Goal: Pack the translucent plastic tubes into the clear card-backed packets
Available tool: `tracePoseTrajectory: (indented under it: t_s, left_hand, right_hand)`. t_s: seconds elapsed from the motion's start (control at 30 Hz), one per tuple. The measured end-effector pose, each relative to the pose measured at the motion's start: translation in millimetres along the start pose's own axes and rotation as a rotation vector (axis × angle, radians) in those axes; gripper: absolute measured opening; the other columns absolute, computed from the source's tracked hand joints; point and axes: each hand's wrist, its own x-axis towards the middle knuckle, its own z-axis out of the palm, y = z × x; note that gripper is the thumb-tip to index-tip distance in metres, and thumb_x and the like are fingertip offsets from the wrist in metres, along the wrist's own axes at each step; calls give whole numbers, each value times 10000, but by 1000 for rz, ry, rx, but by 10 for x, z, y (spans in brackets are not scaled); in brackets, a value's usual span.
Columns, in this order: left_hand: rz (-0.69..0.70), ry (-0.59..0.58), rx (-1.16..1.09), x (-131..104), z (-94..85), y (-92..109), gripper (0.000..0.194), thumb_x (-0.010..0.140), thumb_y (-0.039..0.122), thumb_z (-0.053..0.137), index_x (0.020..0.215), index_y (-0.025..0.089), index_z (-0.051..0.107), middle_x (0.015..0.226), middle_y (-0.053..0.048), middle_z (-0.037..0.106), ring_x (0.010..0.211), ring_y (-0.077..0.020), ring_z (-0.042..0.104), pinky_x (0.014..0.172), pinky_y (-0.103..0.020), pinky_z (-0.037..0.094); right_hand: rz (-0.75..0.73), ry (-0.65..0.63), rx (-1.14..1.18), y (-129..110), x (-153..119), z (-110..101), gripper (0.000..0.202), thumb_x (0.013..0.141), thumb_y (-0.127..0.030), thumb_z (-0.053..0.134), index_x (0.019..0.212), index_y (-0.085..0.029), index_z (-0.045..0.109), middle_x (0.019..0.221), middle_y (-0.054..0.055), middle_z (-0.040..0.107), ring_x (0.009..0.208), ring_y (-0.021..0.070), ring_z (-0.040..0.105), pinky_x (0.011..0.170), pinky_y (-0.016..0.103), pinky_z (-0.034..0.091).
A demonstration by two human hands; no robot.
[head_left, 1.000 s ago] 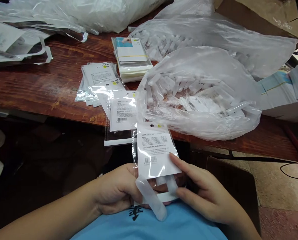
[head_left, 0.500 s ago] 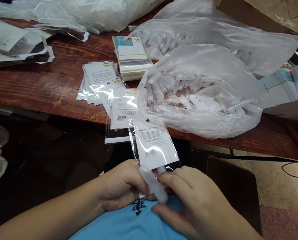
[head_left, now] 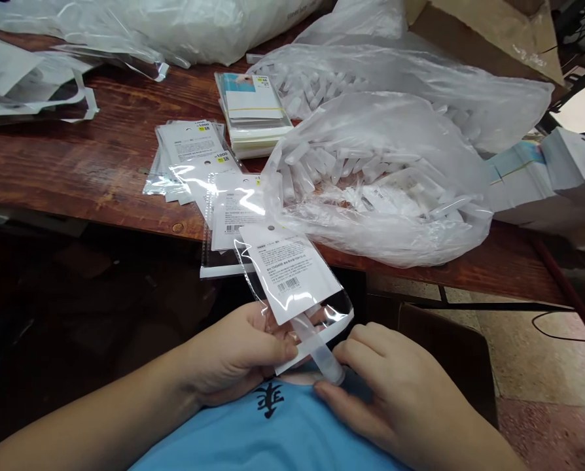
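My left hand (head_left: 253,350) is closed on the open end of a clear packet, thumb on its white strip. Inside the packet, a white printed card (head_left: 292,271) with a barcode faces up. A translucent white plastic piece (head_left: 324,356) lies slanted across the packet's mouth, its upper part by the card's lower edge. At its rounded lower end, my right hand (head_left: 371,386) pinches it between thumb and fingers. Just beyond, more carded packets (head_left: 233,209) overlap at the table's edge.
An open plastic bag (head_left: 395,229) of similar translucent pieces rests on the wooden table (head_left: 101,170), with another behind. Left of it stands a banded card stack (head_left: 258,111). A cardboard box (head_left: 489,39) is back right; more cards (head_left: 518,170) sit at right.
The translucent piece has shifted right and now lies in line with the packet's mouth. The packet has turned slightly, and its white-edged opening shows more. The camera view has shifted a little.
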Motion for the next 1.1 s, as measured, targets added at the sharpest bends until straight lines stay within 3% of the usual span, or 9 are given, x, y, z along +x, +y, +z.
tracePoseTrajectory:
  t_s: [0.17,0.27,0.37,0.43,0.5,0.6,0.7,0.9,1.1]
  left_hand:
    - [1,-74,28,0,5,-21,376,708,6,564,1061,130,607,1077,-109,629,1067,-225,537,967,-355,342]
    - [-4,-134,93,-17,3,-18,426,676,-41,554,1058,138,612,1054,-91,641,1057,-226,544,956,-359,353]
    - [-45,-211,164,-35,-15,-9,427,664,-57,523,1036,126,624,1055,-87,641,1074,-230,532,972,-366,331]
    - [-45,-227,132,-39,-37,-2,482,639,-66,521,1072,128,604,1083,-93,629,1100,-245,511,992,-392,301]
    - [-30,-218,75,-37,-62,7,532,620,-76,522,1109,127,579,1108,-102,617,1110,-258,504,999,-411,292]
    - [-11,-208,33,-32,-93,19,525,623,-81,516,1102,125,580,1145,-106,597,1140,-271,474,1004,-422,296]
    - [-6,-190,39,-36,-120,33,480,629,-76,521,1052,133,611,1113,-95,618,1119,-268,495,999,-425,310]
    - [-3,-145,69,-43,-205,75,556,584,-80,557,1099,130,584,1154,-133,586,1142,-309,463,1001,-463,288]
    - [173,53,50,-26,-190,96,513,635,-36,618,1120,125,569,1156,-126,590,1123,-261,494,1009,-391,316]
  right_hand:
    - [-67,269,-203,-4,163,107,343,766,-505,532,722,-166,555,670,40,555,629,160,501,580,292,417]
    - [-87,423,-251,42,321,96,656,648,-673,518,949,-90,537,938,160,571,925,270,516,800,416,440]
    - [-46,198,-159,107,415,-15,789,649,-634,565,1192,-80,424,1174,180,490,1081,287,468,873,420,438]
    - [-42,-40,-93,143,425,-91,685,735,-522,554,1274,-142,369,1286,133,431,1128,245,459,892,364,445]
    - [-42,-144,-63,163,425,-110,531,822,-412,481,1293,-192,369,1346,84,385,1173,203,431,938,325,416]
    - [7,-73,-75,155,477,-12,410,854,-254,419,1258,-184,435,1309,72,439,1156,183,451,952,310,406]
    - [84,32,-137,123,571,103,494,773,-155,464,1265,-124,429,1295,122,444,1149,245,457,907,363,446]
    - [85,-82,11,142,578,45,538,799,-243,471,1320,-194,342,1395,93,312,1183,223,437,923,355,440]
    - [101,87,7,151,587,207,367,834,-132,378,1179,-112,501,1248,121,484,1105,189,506,911,325,455]
